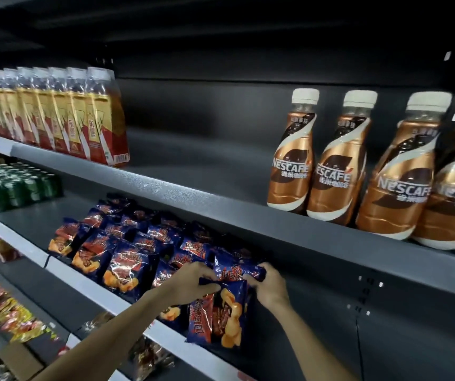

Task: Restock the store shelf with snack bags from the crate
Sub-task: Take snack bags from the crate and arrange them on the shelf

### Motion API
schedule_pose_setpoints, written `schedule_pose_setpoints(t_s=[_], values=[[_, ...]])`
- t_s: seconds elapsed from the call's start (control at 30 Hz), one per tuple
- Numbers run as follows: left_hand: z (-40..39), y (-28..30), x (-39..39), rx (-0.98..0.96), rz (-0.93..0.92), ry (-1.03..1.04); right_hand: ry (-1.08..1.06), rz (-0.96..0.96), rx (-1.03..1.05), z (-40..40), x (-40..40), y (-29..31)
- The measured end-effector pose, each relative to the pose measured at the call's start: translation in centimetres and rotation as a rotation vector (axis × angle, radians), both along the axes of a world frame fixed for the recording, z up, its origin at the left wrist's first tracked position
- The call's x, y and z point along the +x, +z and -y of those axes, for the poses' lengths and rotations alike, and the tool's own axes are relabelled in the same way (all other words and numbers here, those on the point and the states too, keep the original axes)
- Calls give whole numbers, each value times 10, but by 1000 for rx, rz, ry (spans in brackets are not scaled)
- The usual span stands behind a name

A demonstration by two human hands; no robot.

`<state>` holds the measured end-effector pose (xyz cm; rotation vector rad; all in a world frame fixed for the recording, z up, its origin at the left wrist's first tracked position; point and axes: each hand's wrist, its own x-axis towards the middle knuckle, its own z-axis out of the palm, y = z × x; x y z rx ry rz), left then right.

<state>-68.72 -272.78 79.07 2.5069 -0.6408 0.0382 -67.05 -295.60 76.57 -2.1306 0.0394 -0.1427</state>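
Both hands work a blue snack bag [222, 314] at the front edge of the middle shelf [166, 334], at the right end of a row of matching bags [127, 265]. The bag hangs partly over the shelf lip below the grip, so it could tip off if released before it is pushed back; a tug might also topple the neighbours just left of it. The left hand [190, 283] pinches the bag's top edge, fingers curled closed on the foil. The right hand [266, 284] grips the top corner beside it, fingers likewise closed.
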Motion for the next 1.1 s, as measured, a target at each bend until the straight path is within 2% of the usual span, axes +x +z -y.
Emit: schedule_pose_setpoints(t_s=[0.1, 0.23, 0.33, 0.4, 0.43, 0.57, 0.63, 0.73, 0.83, 0.97, 1.1], values=[[-5, 6, 12, -24, -8, -58, -46, -16, -10, -8, 1, 0], [-10, 15, 25, -22, 41, -145, -145, -53, -131, -17, -1, -9], [-14, 20, 28, -21, 44, -212, -272, -48, 42, -26, -8, -9], [-19, 22, 29, -7, 39, -248, -382, -38, 275, -31, -9, -14], [-21, 23, 29, -6, 34, -264, -422, -35, 327, -34, -10, -16], [-29, 26, 29, -27, 36, -318, -490, -73, 365, -45, -18, -16], [-32, 28, 29, -37, 46, -326, -456, -79, 240, -46, -28, -8], [-35, 31, 28, -53, 55, -332, -451, 25, -7, -52, -46, 9], [-33, 34, 27, -56, 79, -319, -319, 111, -6, -55, -57, 33], [-22, 37, 21, -32, 102, -285, -105, 66, 19, -48, -69, 56], [-9, 43, 9, -30, 116, -281, -5, 27, -99, -36, -79, 69]])
